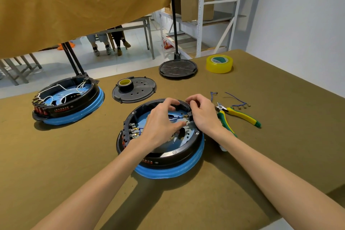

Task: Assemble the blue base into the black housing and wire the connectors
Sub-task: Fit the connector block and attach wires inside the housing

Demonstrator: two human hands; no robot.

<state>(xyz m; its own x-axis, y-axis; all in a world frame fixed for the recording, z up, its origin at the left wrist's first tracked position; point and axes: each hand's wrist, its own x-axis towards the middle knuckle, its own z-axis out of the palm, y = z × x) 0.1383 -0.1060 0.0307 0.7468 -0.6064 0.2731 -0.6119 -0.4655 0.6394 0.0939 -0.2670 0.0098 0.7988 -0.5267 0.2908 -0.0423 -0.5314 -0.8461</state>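
A round black housing (168,157) sits on its blue base (168,172) in the middle of the table. Inside it, blue wires (176,118) with brass connectors run towards a black terminal block at the right rim. My left hand (160,127) rests inside the housing, fingers curled over the wires. My right hand (203,112) grips the housing's right rim by the terminal block, thumb and fingers pinched near a brass connector (186,116). A row of switch terminals (133,130) lines the left inner wall.
A second housing with white wires (69,99) stands at the left. Two black cover plates (134,90) (178,69) lie behind, one bearing a tape roll (125,84). Yellow tape (219,63), green-yellow pliers (237,115) and loose blue wires (235,99) lie to the right.
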